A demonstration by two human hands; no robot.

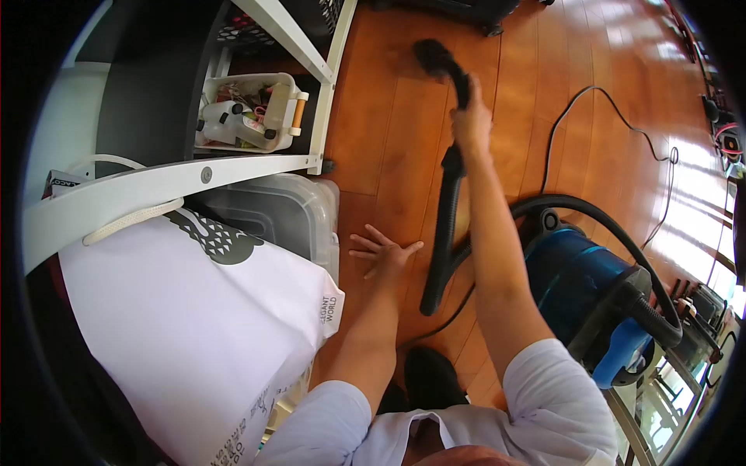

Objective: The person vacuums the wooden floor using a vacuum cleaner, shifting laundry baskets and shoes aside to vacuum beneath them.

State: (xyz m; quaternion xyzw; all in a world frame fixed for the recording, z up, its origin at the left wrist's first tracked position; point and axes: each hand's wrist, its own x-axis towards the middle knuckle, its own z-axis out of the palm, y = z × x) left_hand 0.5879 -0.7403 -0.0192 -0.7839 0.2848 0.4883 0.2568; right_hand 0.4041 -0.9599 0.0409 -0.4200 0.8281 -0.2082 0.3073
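My right hand (471, 123) is wrapped round the black handle of a vacuum cleaner hose (447, 210), up in the middle of the view. Beyond my fingers, the dark brush nozzle (435, 58) is at the wooden floor and slightly blurred. From my grip the hose runs down, bends, and curves right to the blue vacuum cleaner body (579, 276). My left hand (386, 252) has its fingers spread, low over the floor beside a clear plastic storage box (291, 210). Whether its fingertips touch the floor I cannot tell. It holds nothing.
A white shelf frame (256, 165) stands at left, with a white basket (289, 116) of bottles inside. A large white bag (186, 318) hangs from it. A thin black cord (550, 147) trails over the wooden floor (373, 116). A dark wheeled object (451, 9) is at the top.
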